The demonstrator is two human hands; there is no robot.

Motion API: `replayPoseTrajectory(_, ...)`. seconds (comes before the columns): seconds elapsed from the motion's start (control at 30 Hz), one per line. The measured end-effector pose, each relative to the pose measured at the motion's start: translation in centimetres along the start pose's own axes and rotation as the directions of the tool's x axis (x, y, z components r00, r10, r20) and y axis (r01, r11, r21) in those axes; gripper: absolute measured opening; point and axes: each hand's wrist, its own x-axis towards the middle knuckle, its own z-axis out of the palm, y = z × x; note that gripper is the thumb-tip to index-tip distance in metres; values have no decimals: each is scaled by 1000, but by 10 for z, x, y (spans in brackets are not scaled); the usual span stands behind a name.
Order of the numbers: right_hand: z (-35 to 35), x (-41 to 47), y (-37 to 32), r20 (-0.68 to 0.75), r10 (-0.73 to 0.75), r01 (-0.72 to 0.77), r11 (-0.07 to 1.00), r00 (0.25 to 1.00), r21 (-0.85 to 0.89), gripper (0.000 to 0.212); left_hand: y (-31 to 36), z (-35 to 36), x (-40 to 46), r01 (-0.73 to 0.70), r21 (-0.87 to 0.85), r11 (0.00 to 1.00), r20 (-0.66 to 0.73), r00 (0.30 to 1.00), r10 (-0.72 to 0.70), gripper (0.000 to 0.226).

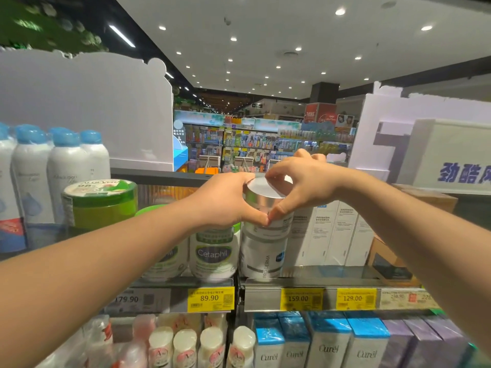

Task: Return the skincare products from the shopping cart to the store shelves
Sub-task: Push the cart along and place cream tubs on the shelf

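I cup both hands, left hand (pixel 225 200) and right hand (pixel 300 181), fingers curled round a silver-lidded jar (pixel 265 205), stacking it on the Pro-Derma jar (pixel 263 257); next, square it and let go

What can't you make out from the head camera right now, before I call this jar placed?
- Whether the held silver-lidded jar rests on the Pro Derma jar below: the left hand and right hand cover its sides.
- Held jar's label: hidden by the thumbs.
- Shopping cart: outside the frame.
- Rightmost price tag: glare-blurred.
- Jar left of the Cetaphil jar: covered by the left forearm.
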Motion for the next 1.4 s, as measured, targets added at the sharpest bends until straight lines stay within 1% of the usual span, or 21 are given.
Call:
replayPoseTrajectory(0.1,6,2,1,6,-5,6,1000,1000,-14,70,2,1,-1,38,49,998,10,999,-38,74)
replayPoseTrajectory(0.17,8,2,1,8,-3,3,1000,1000,-14,70,3,2,-2,55,69,996,14,998,-56,80)
replayPoseTrajectory(0.23,9,1,1,9,1,-1,1000,1000,2,70,4,1,-3,69,76,995,19,997,-71,82)
replayPoseTrajectory(0.33,10,1,2,37,9,-11,999,999,44,68,5,0,-6,73,71,995,16,997,-74,76)
replayPoseTrajectory(0.4,11,0,4,52,23,-26,998,998,64,76,6,0,-8,68,64,996,21,997,-70,74)
replayPoseTrajectory(0.53,13,-4,5,60,45,-50,994,997,92,96,7,-2,-9,56,98,994,41,997,-60,76)
replayPoseTrajectory(0.6,12,-7,4,65,49,-55,993,997,102,100,7,-3,-10,51,122,991,46,997,-57,77)
replayPoseTrajectory(0.67,13,-11,5,49,55,-61,990,997,128,98,6,-3,-12,35,142,989,39,998,-41,80)
replayPoseTrajectory(0.73,16,-17,6,11,58,-59,984,998,167,99,4,-5,-14,10,148,989,1,1000,-10,88)
replayPoseTrajectory(0.83,20,-24,5,-66,65,-43,954,996,296,97,6,-9,-17,26,151,988,-82,997,-14,97)
replayPoseTrajectory(0.93,26,-34,1,-187,90,-2,904,978,427,92,8,-13,-22,40,119,992,-135,991,-23,106)
replayPoseTrajectory(1.0,29,-42,-4,-293,124,19,897,948,441,88,9,-14,-26,35,75,997,-159,987,-23,105)
replayPoseTrajectory(1.1,34,-54,-12,-399,172,35,887,901,461,62,12,-14,-37,28,33,999,-181,983,-22,103)
replayPoseTrajectory(1.17,40,-62,-16,-444,185,42,890,877,454,54,13,-12,-45,27,2,1000,-187,982,-26,102)
replayPoseTrajectory(1.27,51,-73,-17,-461,219,26,883,860,468,52,13,-10,-57,13,-65,998,-184,983,-25,102)
replayPoseTrajectory(1.4,59,-96,-21,-484,253,13,877,838,481,58,17,-6,-72,-18,-144,989,-212,977,-13,97)
